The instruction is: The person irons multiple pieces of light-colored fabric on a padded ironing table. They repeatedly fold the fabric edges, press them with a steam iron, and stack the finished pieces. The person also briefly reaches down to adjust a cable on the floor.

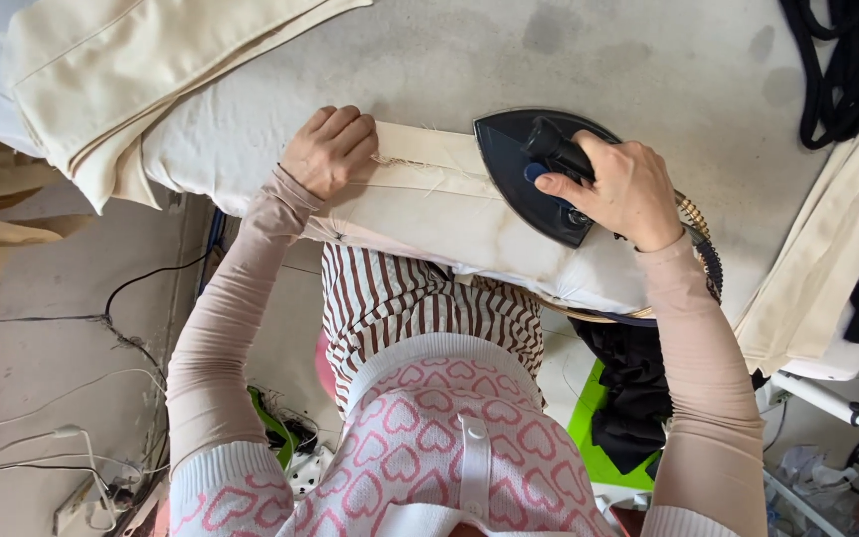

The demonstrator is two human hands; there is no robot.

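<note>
At the near edge of the padded ironing table [648,70], a cream fabric piece [429,204] is laid flat, its seam running across from one hand to the other. The left hand [328,149] is pressed on the cloth's left end with the fingers curled under into a loose fist, holding nothing. The right hand [628,189] is wrapped around the handle of a black iron [534,184], which sits flat on the cloth with its tip pointed toward the far side. A braided cord [698,224] is seen curving just behind the right wrist.

Below the table's edge, a black garment [633,388] hangs over a green bin [599,447], and cables [101,318] trail across the bare floor on the left.

Farther out, folded cream cloth [121,70] is stacked at the table's far left corner, partly overhanging it. More cream pieces [837,239] lie at the right edge, and a dark cord [837,70] is bunched at the far right corner. Between these piles the stained grey cover is left open beyond the iron.
</note>
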